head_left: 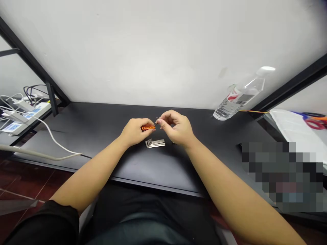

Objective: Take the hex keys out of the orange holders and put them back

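My left hand is closed on an orange hex key holder with a row of holes along its face. Between the thumb and fingers of my right hand is a small, thin hex key, close to the right end of the holder. Whether its tip sits inside a hole I cannot tell. Just below my hands, several silver L-shaped hex keys lie side by side on the black table. A small bit of metal shows partly under my right hand.
A clear water bottle with a white cap stands at the back right. White power strips with plugs and cables are at the left, and a white cable crosses the table there. White sheeting and a pixelated patch lie at the right.
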Demonstrator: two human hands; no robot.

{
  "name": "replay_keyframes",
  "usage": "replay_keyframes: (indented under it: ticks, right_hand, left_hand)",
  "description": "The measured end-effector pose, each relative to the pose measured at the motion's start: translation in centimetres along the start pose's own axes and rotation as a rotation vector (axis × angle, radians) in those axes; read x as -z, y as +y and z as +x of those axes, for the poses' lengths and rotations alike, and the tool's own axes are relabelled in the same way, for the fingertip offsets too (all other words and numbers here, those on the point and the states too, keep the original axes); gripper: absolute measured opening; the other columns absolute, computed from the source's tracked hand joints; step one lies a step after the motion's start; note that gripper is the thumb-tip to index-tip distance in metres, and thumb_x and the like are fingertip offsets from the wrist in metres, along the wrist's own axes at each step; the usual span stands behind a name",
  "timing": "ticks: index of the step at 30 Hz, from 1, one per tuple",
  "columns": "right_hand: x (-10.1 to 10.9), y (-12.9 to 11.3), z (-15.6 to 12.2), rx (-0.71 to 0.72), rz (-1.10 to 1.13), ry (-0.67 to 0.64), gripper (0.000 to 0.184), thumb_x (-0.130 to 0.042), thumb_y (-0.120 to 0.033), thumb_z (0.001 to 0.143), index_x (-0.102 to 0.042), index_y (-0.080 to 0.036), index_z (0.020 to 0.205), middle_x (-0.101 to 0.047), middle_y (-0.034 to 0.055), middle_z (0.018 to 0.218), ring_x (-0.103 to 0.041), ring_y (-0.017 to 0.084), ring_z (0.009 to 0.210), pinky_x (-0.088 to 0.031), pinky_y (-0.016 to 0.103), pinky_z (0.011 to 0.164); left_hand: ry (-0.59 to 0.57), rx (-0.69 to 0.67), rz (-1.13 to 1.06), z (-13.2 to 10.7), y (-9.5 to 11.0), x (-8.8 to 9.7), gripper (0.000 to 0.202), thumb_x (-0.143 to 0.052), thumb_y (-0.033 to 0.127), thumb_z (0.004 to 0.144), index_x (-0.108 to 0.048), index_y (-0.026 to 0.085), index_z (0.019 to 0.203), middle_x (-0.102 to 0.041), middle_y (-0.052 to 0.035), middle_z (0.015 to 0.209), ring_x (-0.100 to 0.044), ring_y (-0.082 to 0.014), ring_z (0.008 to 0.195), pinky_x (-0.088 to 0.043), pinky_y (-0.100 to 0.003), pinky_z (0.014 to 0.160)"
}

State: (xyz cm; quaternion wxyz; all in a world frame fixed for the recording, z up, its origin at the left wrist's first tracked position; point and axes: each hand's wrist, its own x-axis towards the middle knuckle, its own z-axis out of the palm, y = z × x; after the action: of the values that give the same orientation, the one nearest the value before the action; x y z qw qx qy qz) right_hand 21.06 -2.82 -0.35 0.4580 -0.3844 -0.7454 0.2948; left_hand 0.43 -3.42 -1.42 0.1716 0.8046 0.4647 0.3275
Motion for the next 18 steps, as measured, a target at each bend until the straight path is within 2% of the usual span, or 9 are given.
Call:
replay_keyframes:
  ticks: [6, 11, 15, 18]
  right_hand:
    - [0.02, -0.06, -0.05, -0.012, -0.038, 0.006, 0.029, -0.065, -0.051, 0.090, -0.063, -0.023, 0.090, -0.068, 0.0025, 0.077, -0.061, 0.017, 0.065, -0.050, 0.032, 0.065]
    - [-0.12, -0.39, -0.09, 0.018, -0.085, -0.010, 0.025, -0.065, -0.047, 0.090, -0.063, -0.022, 0.088, -0.068, 0.0021, 0.076, -0.060, 0.016, 0.065, -0.049, 0.031, 0.064]
    - [-0.02, -0.27, 0.17, -0.018, -0.154, -0.112, 0.027, -0.064, -0.048, 0.089, -0.064, -0.021, 0.089, -0.070, 0.0033, 0.083, -0.062, 0.017, 0.069, -0.048, 0.031, 0.067]
    - [0.55, 0.33, 0.49, -0.066, -0.268, -0.263, 0.034, -0.067, -0.054, 0.085, -0.066, -0.021, 0.096, -0.071, 0.0055, 0.095, -0.063, 0.020, 0.078, -0.047, 0.032, 0.071]
  left_hand:
    - [0.033, -0.046, 0.019, -0.06, -0.06, -0.08, 0.019, -0.067, 0.038, 0.087, -0.074, 0.021, 0.092, -0.076, -0.0018, 0.089, -0.066, -0.0161, 0.078, -0.048, -0.027, 0.075]
    - [0.037, -0.001, 0.031, 0.11, -0.04, 0.06, 0.020, -0.067, 0.038, 0.087, -0.075, 0.021, 0.093, -0.077, -0.0039, 0.096, -0.068, -0.0195, 0.087, -0.050, -0.030, 0.083]
    - [0.038, 0.035, 0.008, 0.27, -0.34, 0.13, 0.021, -0.066, 0.039, 0.088, -0.075, 0.021, 0.095, -0.077, -0.0050, 0.103, -0.069, -0.0217, 0.096, -0.051, -0.032, 0.088]
    - [0.036, 0.080, -0.005, 0.34, -0.70, 0.34, 0.019, -0.066, 0.038, 0.087, -0.073, 0.022, 0.095, -0.077, -0.0039, 0.104, -0.069, -0.0215, 0.097, -0.052, -0.032, 0.088]
